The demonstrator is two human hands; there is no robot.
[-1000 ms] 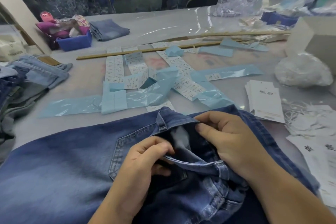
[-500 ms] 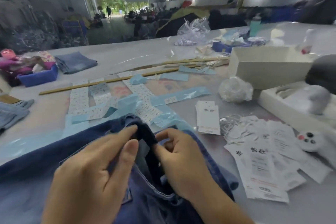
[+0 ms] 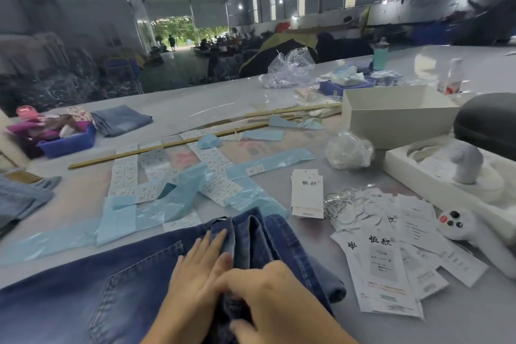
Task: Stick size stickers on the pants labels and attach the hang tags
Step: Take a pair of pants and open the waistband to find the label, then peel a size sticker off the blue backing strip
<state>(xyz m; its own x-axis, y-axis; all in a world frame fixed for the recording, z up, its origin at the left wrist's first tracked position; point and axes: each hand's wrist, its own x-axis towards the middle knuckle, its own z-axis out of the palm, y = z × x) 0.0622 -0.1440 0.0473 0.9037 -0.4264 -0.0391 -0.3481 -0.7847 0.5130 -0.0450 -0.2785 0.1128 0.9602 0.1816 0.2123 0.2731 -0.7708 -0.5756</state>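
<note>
Dark blue jeans (image 3: 83, 288) lie across the near table edge, back pocket up and waistband bunched in folds at the middle. My left hand (image 3: 195, 282) rests flat on the denim, its straight fingers pressing beside the waistband. My right hand (image 3: 276, 299) sits just to its right, fingers and thumb curled round a fold of the waistband. No pants label shows. Sheets of white size stickers (image 3: 215, 159) on pale blue backing (image 3: 173, 204) spread beyond the jeans. A neat stack of hang tags (image 3: 307, 195) lies to the right, with loose hang tags (image 3: 385, 265) and white strings (image 3: 346, 207).
A white handheld device (image 3: 469, 229) with buttons lies at the right, beside an open white box (image 3: 391, 117) and a crumpled plastic bag (image 3: 349, 151). Long wooden sticks (image 3: 167, 145) cross the table. Folded jeans (image 3: 22, 198) sit at the left, with a blue bin (image 3: 67, 142) behind.
The waistband, held open by both hands before, is now folded shut. My left hand has flattened onto the denim. The view has lifted and turned right.
</note>
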